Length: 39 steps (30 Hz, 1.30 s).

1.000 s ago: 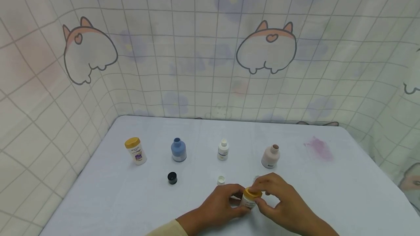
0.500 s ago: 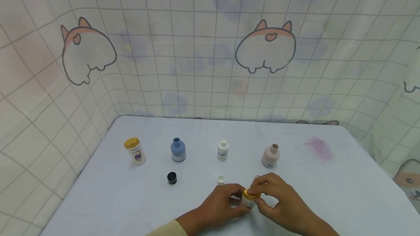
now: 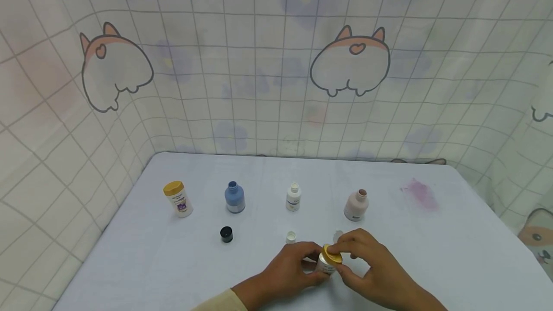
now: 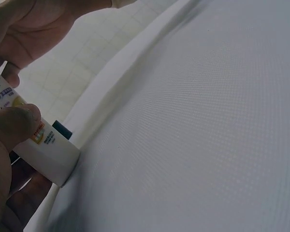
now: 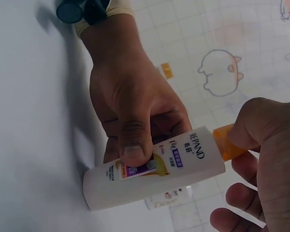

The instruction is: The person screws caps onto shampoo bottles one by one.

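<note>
My left hand (image 3: 290, 270) grips a white bottle (image 3: 326, 267) around its body, near the front of the table. In the right wrist view, the bottle (image 5: 183, 169) shows a purple and yellow label and REPAND lettering. Its base meets the white cloth in the left wrist view, where the left thumb (image 4: 14, 123) lies across the label. My right hand (image 3: 373, 268) pinches the yellow-orange cap (image 3: 331, 255) between thumb and fingers. That cap sits tilted at the bottle's top, and the right wrist view shows the orange cap (image 5: 227, 140) right at the shoulder.
Behind the hands stand a yellow-capped white bottle (image 3: 178, 199), an uncapped blue bottle (image 3: 235, 198), a small white bottle (image 3: 294, 199) and an uncapped pale pink bottle (image 3: 356, 206). Loose caps lie before them: black (image 3: 226, 234), white (image 3: 291, 237) and pale (image 3: 338, 236), the last beside the right fingers.
The yellow-orange cap has tipped and turned slightly in my right fingers, showing more of its top. My right hand has shifted a little; my left hand and the bottle stay in place.
</note>
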Motion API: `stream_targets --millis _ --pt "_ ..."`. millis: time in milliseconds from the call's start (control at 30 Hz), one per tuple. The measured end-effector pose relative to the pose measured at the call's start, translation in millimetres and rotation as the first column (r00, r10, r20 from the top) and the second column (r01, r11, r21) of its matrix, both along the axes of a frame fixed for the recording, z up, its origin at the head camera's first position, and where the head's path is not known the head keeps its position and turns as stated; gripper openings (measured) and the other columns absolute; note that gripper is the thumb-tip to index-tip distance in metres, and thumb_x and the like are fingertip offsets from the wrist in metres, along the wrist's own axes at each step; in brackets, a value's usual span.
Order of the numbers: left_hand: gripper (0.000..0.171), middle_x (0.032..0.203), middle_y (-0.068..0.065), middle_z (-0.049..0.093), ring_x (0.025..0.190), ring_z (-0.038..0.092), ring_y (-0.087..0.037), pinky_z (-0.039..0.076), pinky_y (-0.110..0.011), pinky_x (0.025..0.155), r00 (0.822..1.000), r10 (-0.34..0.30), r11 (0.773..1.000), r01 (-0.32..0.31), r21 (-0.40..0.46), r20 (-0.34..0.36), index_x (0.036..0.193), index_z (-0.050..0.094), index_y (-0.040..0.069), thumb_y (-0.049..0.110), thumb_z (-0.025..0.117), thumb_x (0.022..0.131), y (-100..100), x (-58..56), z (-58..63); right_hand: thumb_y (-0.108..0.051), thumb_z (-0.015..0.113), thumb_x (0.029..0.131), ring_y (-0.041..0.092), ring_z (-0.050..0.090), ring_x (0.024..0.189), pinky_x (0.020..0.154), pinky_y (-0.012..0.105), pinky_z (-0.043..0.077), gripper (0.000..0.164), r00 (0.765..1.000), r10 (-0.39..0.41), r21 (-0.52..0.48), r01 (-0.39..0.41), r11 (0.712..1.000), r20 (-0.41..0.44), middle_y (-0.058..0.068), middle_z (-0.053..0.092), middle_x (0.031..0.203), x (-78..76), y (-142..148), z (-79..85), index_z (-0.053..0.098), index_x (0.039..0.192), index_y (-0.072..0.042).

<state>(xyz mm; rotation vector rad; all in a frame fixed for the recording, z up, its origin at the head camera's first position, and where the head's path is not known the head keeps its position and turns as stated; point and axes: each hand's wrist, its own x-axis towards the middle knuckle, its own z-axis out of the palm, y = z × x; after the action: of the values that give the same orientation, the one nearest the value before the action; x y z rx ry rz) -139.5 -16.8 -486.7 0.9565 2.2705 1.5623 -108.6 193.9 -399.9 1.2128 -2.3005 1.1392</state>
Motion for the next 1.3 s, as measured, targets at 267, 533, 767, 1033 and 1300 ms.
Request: stream_targets --millis 267,533,767,1033,1300 --pt "0.035 0.109 0.014 0.059 0.099 0.058 0.0 0.05 -0.016 0.081 1.0 -0.002 1.0 0.002 0.013 0.014 0.113 0.058 0.02 0.022 0.073 0.082 0 0.7 3.3 0.014 0.071 0.064 0.013 0.054 0.091 0.067 0.015 0.045 0.051 1.0 0.02 -0.019 -0.02 1.0 -0.023 -0.003 0.06 0.103 1.2 -2 8.7 0.063 0.108 -0.011" --pt "0.031 0.106 0.016 0.059 0.097 0.058 0.001 0.049 -0.014 0.08 1.0 0.02 1.0 -0.019 -0.013 0.023 0.11 0.059 0.023 0.026 0.073 0.083 1 -0.5 2.2 0.006 0.079 0.064 0.016 0.053 0.095 0.066 0.014 0.045 0.045 0.999 -0.029 -0.029 0.028 0.999 -0.029 -0.002 0.058 0.106 1.6 -5 9.5 0.061 0.101 -0.014" --pt "0.03 0.106 0.017 0.059 0.097 0.057 0.002 0.049 -0.014 0.081 0.999 0.03 0.999 -0.028 -0.039 0.042 0.109 0.059 0.026 0.028 0.073 0.083 2 0.6 3.6 0.006 0.08 0.065 0.014 0.055 0.095 0.067 0.015 0.047 0.046 0.999 -0.035 -0.028 0.035 0.999 0.009 -0.004 0.058 0.109 2.8 -7 8.4 0.059 0.102 -0.011" --pt "0.03 0.106 0.014 0.06 0.098 0.058 0.0 0.05 -0.016 0.081 0.999 0.01 1.0 -0.011 0.014 0.052 0.11 0.059 0.021 0.021 0.073 0.083 1 1.4 4.0 0.005 0.08 0.066 0.011 0.053 0.089 0.065 0.012 0.043 0.044 0.998 -0.055 -0.026 0.056 0.998 0.026 -0.008 0.058 0.097 3.2 -7 7.6 0.057 0.098 -0.014" --pt "0.033 0.108 0.015 0.059 0.098 0.058 0.001 0.05 -0.015 0.081 0.999 0.018 1.0 -0.017 -0.009 0.046 0.112 0.059 0.022 0.023 0.073 0.083 1 1.2 3.9 0.009 0.075 0.067 0.007 0.051 0.085 0.067 0.011 0.043 0.045 0.999 -0.002 -0.027 0.003 1.0 0.032 -0.009 0.057 0.097 3.4 -2 3.1 0.057 0.101 -0.014"
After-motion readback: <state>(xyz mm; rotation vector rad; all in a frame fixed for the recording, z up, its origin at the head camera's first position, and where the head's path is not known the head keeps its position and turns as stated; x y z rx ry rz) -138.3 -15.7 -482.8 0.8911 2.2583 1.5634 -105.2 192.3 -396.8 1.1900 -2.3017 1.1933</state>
